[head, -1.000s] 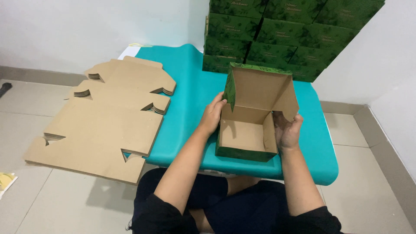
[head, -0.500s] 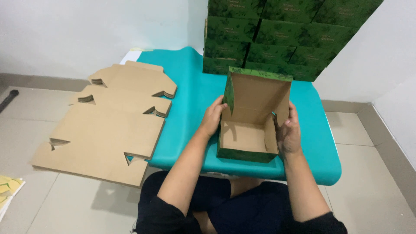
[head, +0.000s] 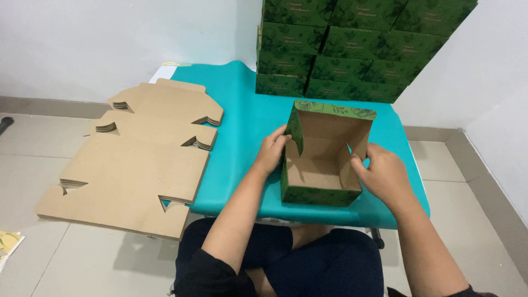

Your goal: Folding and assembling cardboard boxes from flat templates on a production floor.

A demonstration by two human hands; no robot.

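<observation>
The person is folding a green printed carton (head: 322,165) into shape on the teal counter (head: 242,115), near its front edge and toward the right side. The carton is standing open: its brown inside is showing, the lid panel is rising upright at the back, and the front and side walls are already standing.

The left hand (head: 270,151) is pressing flat against the outside of the carton's left wall, fingers curled over the top of that wall where the side flap meets the lid. The right hand (head: 385,173) is sitting against the right wall, its fingertips pinching the upper edge of the wall near the slit by the lid. Both hands are bracing the walls rather than carrying anything.

By the look of it, the step in hand is seating the side walls and flaps so the base locks square. The next move would seem to call for tucking the flaps inward and bringing the lid down, while keeping the walls upright so nothing springs open.

A stack of finished green boxes (head: 352,49) is standing at the counter's back right corner. Piles of flat brown carton blanks (head: 143,159) are lying on the floor (head: 33,143) off the counter's left edge.
</observation>
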